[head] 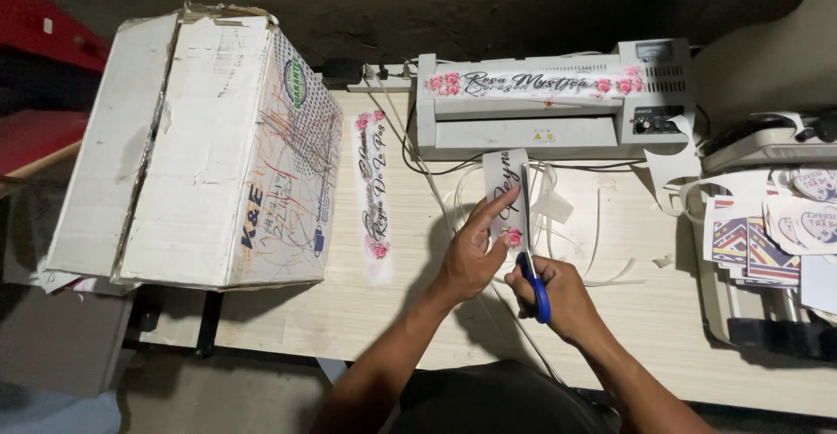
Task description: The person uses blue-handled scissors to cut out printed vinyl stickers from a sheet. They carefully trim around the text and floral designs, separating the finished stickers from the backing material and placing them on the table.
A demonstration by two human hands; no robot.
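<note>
My left hand (471, 255) pinches a laminated strip (506, 181) printed with script lettering and a pink rose, holding it upright over the wooden table (349, 312). My right hand (562, 299) grips blue-handled scissors (534, 281), whose blades run up along the strip's right edge. Both hands are close together near the table's front middle.
A grey laminator (558, 111) sits at the back with a flowered strip on top. Another printed strip (373, 194) lies beside a large white cardboard box (200, 146) at left. Cut-off clear trimmings (602, 233) lie behind my hands. Printed sheets (776, 233) pile at right.
</note>
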